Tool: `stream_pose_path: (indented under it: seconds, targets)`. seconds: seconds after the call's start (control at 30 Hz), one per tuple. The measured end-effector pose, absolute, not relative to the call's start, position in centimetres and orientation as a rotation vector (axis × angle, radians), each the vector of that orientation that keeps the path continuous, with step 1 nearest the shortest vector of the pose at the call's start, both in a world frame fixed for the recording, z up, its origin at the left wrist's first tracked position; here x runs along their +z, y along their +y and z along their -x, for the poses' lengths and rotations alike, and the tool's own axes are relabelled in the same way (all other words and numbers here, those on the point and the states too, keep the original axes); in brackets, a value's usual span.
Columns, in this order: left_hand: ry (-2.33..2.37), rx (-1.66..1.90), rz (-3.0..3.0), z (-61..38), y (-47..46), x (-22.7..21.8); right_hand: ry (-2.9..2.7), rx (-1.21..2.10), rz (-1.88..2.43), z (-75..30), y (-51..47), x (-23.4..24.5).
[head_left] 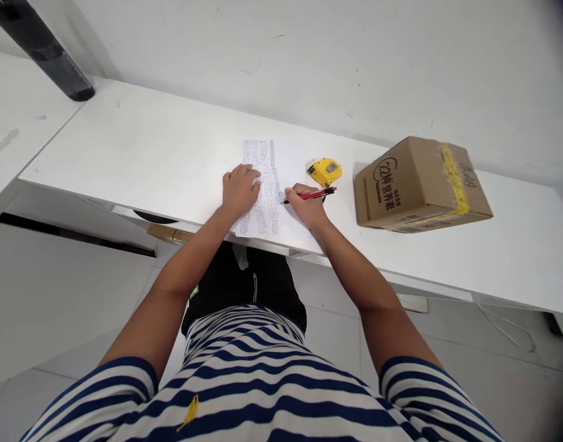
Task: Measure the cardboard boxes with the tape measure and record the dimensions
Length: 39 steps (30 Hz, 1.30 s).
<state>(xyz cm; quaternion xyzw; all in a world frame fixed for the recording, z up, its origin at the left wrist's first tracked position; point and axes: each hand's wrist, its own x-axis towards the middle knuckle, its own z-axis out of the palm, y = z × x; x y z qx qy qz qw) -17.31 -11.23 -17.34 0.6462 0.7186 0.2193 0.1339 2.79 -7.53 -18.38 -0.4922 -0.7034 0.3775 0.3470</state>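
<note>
A sheet of paper [268, 166] covered in rows of small writing lies on the white table [138, 147] in front of me. My left hand [239, 188] rests on the sheet's left edge, fingers curled and pressing it down. My right hand [306, 205] is closed round a red pen [314, 195], its tip touching the sheet's right side. A yellow tape measure [325, 170] sits just beyond the pen.
A taped cardboard box [419, 184] with printed text stands to the right of the tape measure. A black slanted bar [46, 52] crosses the far left corner. A white wall backs the table. A cable [506, 328] lies on the floor at right.
</note>
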Motion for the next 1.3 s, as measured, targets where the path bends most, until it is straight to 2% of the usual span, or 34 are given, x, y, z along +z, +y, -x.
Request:
stream_pose_path:
  seconds: [0.3,0.53,0.77,1.3]
  targets:
    - [2.09,0.64,-1.901,17.4,-11.2,-17.5,-1.751,0.939,1.195,-2.9,-7.3,-18.9]
    - [2.096,0.636,-1.895,17.6,-11.1,-17.6,-1.845,0.515,1.155,-2.8,-6.7,-20.3]
    - [2.11,0.641,-1.876,17.5,-11.3,-17.1,-2.186,0.417,1.269,-2.0,-6.6,-20.7]
    - [2.093,0.645,-1.861,17.4,-11.6,-16.6,-2.116,0.534,1.316,-2.0,-7.1,-19.8]
